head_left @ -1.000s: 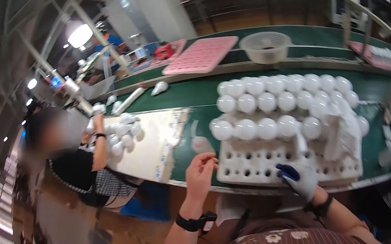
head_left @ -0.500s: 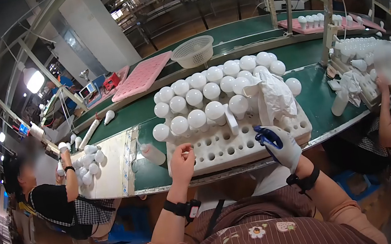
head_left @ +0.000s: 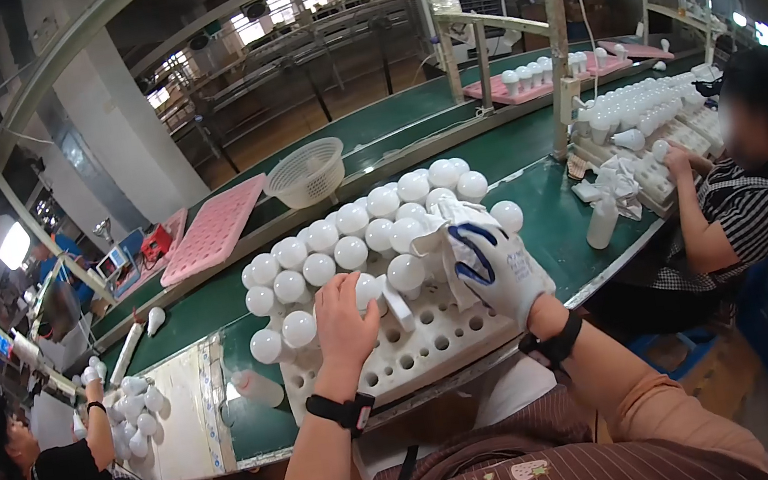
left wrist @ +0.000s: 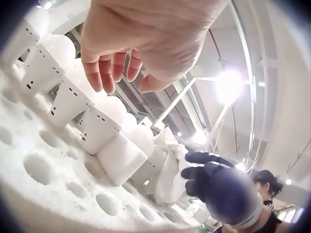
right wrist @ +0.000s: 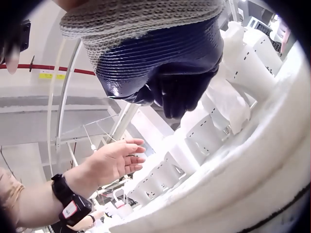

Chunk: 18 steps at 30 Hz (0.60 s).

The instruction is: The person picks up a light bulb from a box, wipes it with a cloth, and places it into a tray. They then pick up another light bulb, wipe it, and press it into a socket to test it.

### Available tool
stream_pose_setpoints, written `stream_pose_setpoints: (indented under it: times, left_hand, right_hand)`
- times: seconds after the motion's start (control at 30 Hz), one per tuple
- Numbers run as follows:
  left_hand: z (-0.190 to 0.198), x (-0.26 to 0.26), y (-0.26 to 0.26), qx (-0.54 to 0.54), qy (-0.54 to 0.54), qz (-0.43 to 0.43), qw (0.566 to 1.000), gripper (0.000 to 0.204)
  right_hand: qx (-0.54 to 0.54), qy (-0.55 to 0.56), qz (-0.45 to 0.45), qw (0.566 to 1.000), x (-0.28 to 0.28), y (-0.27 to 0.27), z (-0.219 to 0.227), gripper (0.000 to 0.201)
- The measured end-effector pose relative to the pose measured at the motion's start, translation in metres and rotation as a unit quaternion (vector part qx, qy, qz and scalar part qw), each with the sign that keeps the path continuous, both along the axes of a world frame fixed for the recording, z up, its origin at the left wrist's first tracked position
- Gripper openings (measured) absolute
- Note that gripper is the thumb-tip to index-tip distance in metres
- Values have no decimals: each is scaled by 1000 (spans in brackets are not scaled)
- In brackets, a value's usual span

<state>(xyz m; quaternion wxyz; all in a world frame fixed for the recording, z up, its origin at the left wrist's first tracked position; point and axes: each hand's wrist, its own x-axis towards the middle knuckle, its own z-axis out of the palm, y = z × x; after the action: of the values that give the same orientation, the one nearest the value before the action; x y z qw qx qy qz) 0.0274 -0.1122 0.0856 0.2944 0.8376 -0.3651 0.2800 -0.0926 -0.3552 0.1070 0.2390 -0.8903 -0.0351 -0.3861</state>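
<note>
White light bulbs point(head_left: 318, 269) stand in rows in a white foam tray point(head_left: 441, 356) with round holes. My bare left hand point(head_left: 346, 317) hovers over the front row, fingers bent loosely down around nothing; in the left wrist view the hand point(left wrist: 146, 39) is above the bulb tops. A white rectangular block point(head_left: 397, 306) leans among the bulbs just right of it. My right hand point(head_left: 497, 268), in a white glove with a dark blue palm, is over a crumpled white cloth point(head_left: 445, 218) on the tray's right side. Its blue fingers point(left wrist: 197, 172) reach toward the cloth in the left wrist view.
A clear bottle point(head_left: 257, 388) is left of the tray on the green bench point(head_left: 259, 432). Behind are a translucent basket point(head_left: 306, 177) and a pink tray point(head_left: 216, 230). People work on both sides, the right one point(head_left: 745, 196) beside another foam tray of bulbs.
The head view has swung right. My left hand has moved forward from the tray's front edge to above the front bulbs. My right hand has risen from the front holes to the cloth.
</note>
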Motion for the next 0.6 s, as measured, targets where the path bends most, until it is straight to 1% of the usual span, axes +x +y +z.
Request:
stream_pose_setpoints:
  times: [0.03, 0.07, 0.13, 0.2, 0.23, 0.27, 0.3, 0.33, 0.4, 0.43, 0.47, 0.5, 0.53, 0.6]
  left_hand:
    - [7, -1, -6, -4, 14, -25, 1000, 45]
    - [6, 2, -9, -3, 13, -39, 999, 45]
    - [1, 14, -32, 59, -32, -77, 995, 49]
    - [-10, 27, -51, 109, -46, -76, 990, 58]
    - [-10, 29, -61, 104, -53, -98, 988, 58]
    - [-6, 28, -66, 168, 15, -66, 983, 62]
    - [-2, 30, -71, 233, 86, -28, 968, 66]
    - [-1, 33, -76, 230, 85, -35, 969, 66]
    - [-4, 37, -81, 250, 106, -21, 962, 69]
    - [-1, 40, -79, 249, 106, -52, 961, 67]
    - [-1, 39, -78, 257, 114, -49, 958, 67]
    - [2, 40, -73, 188, 66, -66, 978, 68]
    - [10, 36, -63, 122, 19, -73, 990, 69]
    - [53, 8, -42, 41, 22, -22, 999, 75]
  right_hand:
    - [-44, 21, -33, 998, 8, -10, 5, 55]
    - [-44, 20, -47, 998, 15, -11, 0, 55]
    - [-63, 139, -107, 982, 31, -27, -6, 61]
    - [-129, 165, -72, 975, 45, -37, -30, 62]
    - [-115, 155, -101, 976, 40, -29, -21, 60]
    - [-102, 143, -123, 977, 31, -16, -10, 57]
    - [-90, 109, -102, 985, 26, -9, -7, 55]
    - [-78, 77, -78, 991, 22, -1, -8, 52]
    - [-56, 63, 20, 996, 12, 22, -25, 49]
    - [-24, 96, 60, 993, 11, 30, -34, 47]
    - [11, 129, 105, 986, 11, 37, -41, 44]
    - [30, 112, 93, 989, 9, 41, -49, 40]
    - [48, 83, 101, 990, 7, 43, -54, 39]
    - [70, 142, 102, 982, 3, 44, -47, 42]
